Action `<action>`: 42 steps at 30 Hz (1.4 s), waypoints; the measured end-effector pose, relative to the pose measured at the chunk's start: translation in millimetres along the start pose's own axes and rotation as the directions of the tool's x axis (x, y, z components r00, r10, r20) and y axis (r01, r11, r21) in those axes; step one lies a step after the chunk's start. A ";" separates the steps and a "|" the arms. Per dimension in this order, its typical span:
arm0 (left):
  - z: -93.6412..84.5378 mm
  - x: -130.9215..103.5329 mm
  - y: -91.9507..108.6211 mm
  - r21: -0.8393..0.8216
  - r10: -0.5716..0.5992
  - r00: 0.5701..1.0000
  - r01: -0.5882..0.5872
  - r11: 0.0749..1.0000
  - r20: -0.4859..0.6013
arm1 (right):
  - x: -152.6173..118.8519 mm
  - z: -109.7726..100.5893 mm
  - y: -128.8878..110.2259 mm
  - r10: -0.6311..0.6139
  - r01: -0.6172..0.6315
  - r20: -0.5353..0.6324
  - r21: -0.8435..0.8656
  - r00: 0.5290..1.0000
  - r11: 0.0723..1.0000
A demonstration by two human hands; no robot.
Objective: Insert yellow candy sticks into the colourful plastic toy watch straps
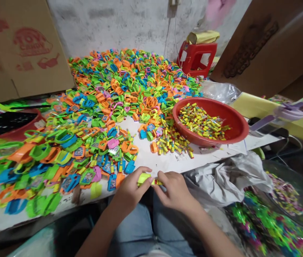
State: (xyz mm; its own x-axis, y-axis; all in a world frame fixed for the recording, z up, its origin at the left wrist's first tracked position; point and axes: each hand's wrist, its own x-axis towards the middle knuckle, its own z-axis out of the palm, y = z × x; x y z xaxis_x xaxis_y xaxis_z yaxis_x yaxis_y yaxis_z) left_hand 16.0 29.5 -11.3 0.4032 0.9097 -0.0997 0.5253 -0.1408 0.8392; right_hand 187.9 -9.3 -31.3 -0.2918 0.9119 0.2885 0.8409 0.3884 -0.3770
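Note:
At the table's front edge, my left hand [130, 187] pinches a yellow-green toy watch [143, 179]. Close beside it, my right hand [175, 188] holds a small yellow candy roll [157, 182] against the toy's right end. Left of my hands lies a spread of colourful toy watches [87, 175], some with yellow rolls among them. A large heap of similar pieces [130, 75] reaches the wall. Beyond my right hand, loose yellow rolls [171, 142] lie beside a red basin [237, 130] that holds more of them.
Crumpled grey plastic [223, 178] hangs over the front edge at the right. A red stool [197, 59] stands by the wall. Cardboard boxes [25, 46] rise on both sides. A red tub [12, 130] with a black sheet sits at the left.

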 end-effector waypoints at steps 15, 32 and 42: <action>-114.0 60.9 -38.4 0.698 0.168 0.810 0.355 0.622 -0.561 | 19.0 21.1 91.9 0.303 -0.306 -0.043 -0.148 0.952 0.941; 41.6 145.3 -16.6 0.457 0.165 0.964 -0.053 0.888 -0.209 | 6.1 33.5 79.7 0.277 -0.269 -0.151 0.071 0.949 0.961; 31.4 72.5 -12.2 -0.433 0.067 0.998 -0.064 0.899 -0.009 | 1.9 0.3 47.2 0.414 -0.101 -0.271 0.721 0.869 0.685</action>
State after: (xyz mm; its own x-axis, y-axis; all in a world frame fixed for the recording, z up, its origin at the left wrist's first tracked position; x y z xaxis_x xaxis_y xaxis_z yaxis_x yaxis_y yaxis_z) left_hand 62.4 84.9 -45.5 0.4306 0.9017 -0.0388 0.1221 -0.0156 0.9924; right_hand 226.9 10.8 -48.8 0.2176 0.9174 0.3333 0.2771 0.2694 -0.9223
